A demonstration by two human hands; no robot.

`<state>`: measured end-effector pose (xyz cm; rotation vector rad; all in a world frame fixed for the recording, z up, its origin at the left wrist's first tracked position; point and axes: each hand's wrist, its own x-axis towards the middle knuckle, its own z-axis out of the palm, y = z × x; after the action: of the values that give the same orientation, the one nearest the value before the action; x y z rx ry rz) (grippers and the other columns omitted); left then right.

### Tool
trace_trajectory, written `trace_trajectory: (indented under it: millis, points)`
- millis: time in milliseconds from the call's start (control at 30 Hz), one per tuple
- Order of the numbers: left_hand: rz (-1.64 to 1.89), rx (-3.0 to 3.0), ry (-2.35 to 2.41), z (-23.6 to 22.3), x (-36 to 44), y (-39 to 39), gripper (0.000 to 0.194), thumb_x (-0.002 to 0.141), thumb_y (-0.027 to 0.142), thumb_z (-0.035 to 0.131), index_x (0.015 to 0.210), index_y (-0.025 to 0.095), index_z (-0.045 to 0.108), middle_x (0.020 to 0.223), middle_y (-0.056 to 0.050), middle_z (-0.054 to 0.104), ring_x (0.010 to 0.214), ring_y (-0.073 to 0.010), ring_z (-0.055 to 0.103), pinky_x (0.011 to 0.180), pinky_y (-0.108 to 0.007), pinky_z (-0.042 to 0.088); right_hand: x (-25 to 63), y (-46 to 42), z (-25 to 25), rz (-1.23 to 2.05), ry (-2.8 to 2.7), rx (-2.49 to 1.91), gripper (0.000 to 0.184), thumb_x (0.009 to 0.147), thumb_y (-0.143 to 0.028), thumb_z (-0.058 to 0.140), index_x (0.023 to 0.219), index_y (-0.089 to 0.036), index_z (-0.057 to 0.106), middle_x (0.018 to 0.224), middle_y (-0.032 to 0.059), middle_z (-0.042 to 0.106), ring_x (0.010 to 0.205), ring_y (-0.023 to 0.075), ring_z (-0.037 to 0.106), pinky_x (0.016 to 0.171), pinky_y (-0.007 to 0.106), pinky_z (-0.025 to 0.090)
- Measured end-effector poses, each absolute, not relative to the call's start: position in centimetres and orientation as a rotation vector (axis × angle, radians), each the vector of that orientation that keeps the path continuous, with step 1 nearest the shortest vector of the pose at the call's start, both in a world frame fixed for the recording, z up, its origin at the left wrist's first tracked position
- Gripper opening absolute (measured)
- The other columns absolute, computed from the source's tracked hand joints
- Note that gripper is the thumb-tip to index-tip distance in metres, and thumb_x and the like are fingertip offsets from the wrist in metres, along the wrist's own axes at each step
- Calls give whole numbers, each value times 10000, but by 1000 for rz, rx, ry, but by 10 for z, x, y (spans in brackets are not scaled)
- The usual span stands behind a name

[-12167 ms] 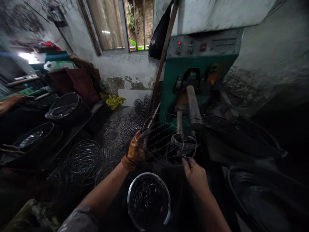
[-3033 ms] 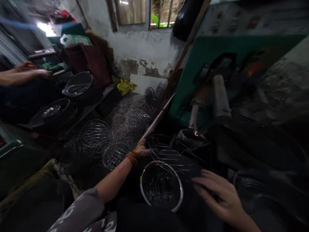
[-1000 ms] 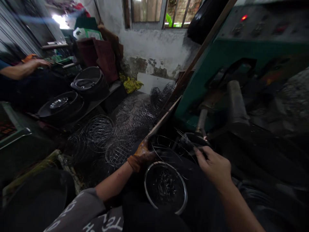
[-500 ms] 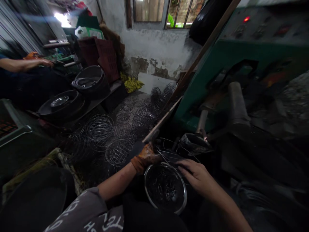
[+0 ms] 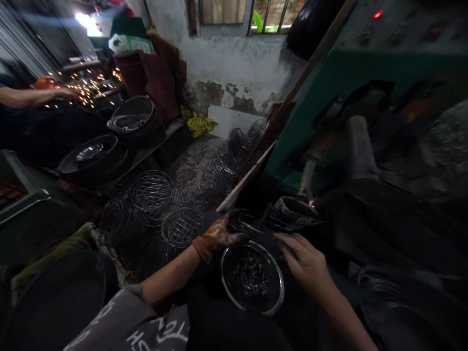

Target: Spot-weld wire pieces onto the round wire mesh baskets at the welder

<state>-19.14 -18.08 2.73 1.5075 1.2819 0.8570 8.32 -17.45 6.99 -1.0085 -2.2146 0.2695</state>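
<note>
In the head view, the left hand [image 5: 219, 235], in a stained orange-brown glove, is closed on the near-left edge of a round wire rack [image 5: 252, 222] that lies in front of the green machine [image 5: 329, 97], just beyond a steel bowl [image 5: 252, 278]. The rack is dim and partly lost against the dark surface; its far side sits under the machine's dark lower jaw [image 5: 296, 214], where a small bright spot shows. The bare right hand [image 5: 305, 261] lies palm down just right of the bowl, fingers stretched toward the rack's near edge; whether it pinches a wire there cannot be told. The bowl holds a heap of short bent wire pieces and sits between the two forearms. A wooden strip [image 5: 248, 178] slants up from beside the gloved hand along the machine's left side. On the floor to the left lie many finished wire racks [image 5: 175, 195]. At far left another person's hand [image 5: 54, 92] works amid a spray of sparks [image 5: 86, 83], and dark round pans [image 5: 91, 156] stand below it.
</note>
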Motion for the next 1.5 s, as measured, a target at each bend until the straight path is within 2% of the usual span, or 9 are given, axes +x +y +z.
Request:
trace_trajectory:
  millis: [133,233,367,467,733,1000,1233,1367,1500]
  points:
    - [681,1882,1529,33,-209,-188,848,763,557,744,1504,224,499,1335,-137,655,1205,-350,633,1065,-495,499,87,-157,75,397,-2129,-1146,226,949,-257,534,997,-239,755,931,53,791,842,219,755,779,345,624]
    - [803,2134,1688,36,-215,-182,915,706,564,770,1495,178,513,1443,-179,568,1316,-388,544,1134,-506,431,81,-148,79,465,-2129,-1177,244,925,-266,528,965,-231,766,903,55,789,822,225,754,772,356,619]
    - [957,2343,1502,30,-199,-158,725,859,422,630,1531,204,469,1584,-129,442,1481,-330,383,1202,-437,358,70,-140,79,504,-2111,-1162,255,914,-274,527,961,-230,774,892,55,790,821,226,752,785,363,615]
    - [1020,2332,1446,19,-178,-140,609,929,354,543,1518,207,483,1491,-117,557,1421,-279,477,1195,-408,368,69,-136,77,501,-2065,-1159,248,919,-284,537,959,-228,774,902,59,793,837,229,755,802,360,612]
    - [1182,2391,1322,22,-158,-125,599,888,397,598,1456,210,558,1283,-101,693,1160,-257,662,1029,-399,525,98,-138,68,309,-1944,-1129,202,977,-286,530,993,-248,728,1023,60,788,962,233,743,884,382,599]
    - [1225,2430,1332,24,-156,-126,612,864,404,662,1434,201,576,1296,-106,681,1168,-261,655,1032,-390,532,94,-144,51,185,-2017,-1146,175,974,-291,529,938,-243,693,1174,114,742,1084,291,687,963,493,542]
    - [1427,2361,1341,9,-163,-128,613,846,377,649,1428,200,569,1270,-96,686,1155,-263,650,1027,-406,550,107,-136,49,315,-2020,-1203,205,975,-314,511,932,-241,697,1145,98,759,1049,266,710,927,436,565]
    - [1308,2429,1322,17,-161,-131,658,849,390,642,1471,204,534,1331,-112,648,1217,-277,616,1057,-421,519,107,-136,47,416,-1995,-1218,203,961,-309,510,919,-238,695,1084,90,773,1025,255,722,900,403,578]
    - [1249,2596,1130,29,-154,-128,560,899,346,570,1447,236,566,1368,-103,634,1269,-272,585,1077,-435,486,101,-136,49,462,-1963,-1200,196,945,-306,509,876,-236,679,1037,91,778,979,250,732,869,386,587]
